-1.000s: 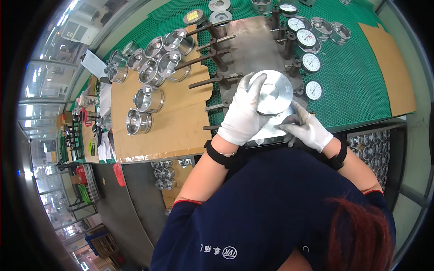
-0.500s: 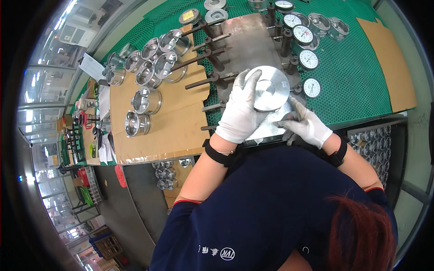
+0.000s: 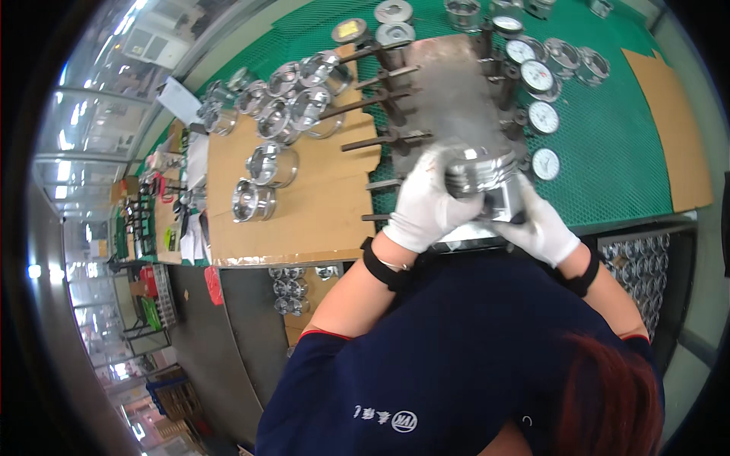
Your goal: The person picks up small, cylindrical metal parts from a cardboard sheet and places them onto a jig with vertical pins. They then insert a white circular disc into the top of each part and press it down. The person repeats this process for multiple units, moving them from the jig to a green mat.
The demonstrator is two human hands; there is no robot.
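Observation:
Between my two white-gloved hands is a shiny metal piston (image 3: 487, 176), tipped so that its grooved side shows; motion blurs it. My left hand (image 3: 426, 199) wraps round its left side. My right hand (image 3: 541, 228) grips the lower right, with some fingers hidden behind the piston. Beyond it lies a grey metal plate (image 3: 449, 83), flanked by dark posts with rods (image 3: 392, 106). Round white dial gauges (image 3: 536, 77) line the plate's right side. Below the piston, part of a bright, shiny surface (image 3: 465, 234) shows near the table's front edge.
Several pistons (image 3: 272, 165) stand on a cardboard sheet (image 3: 319, 228) to the left. Green mesh matting (image 3: 608, 167) covers the table, with more pistons (image 3: 563, 57) behind the gauges and round metal discs (image 3: 395, 34) at the back. Racked pistons (image 3: 635, 266) sit below at the right.
The piston has turned in my hands: its flat round face was showing, and now its grooved side is. My right hand has come onto it. The whole view has shifted slightly.

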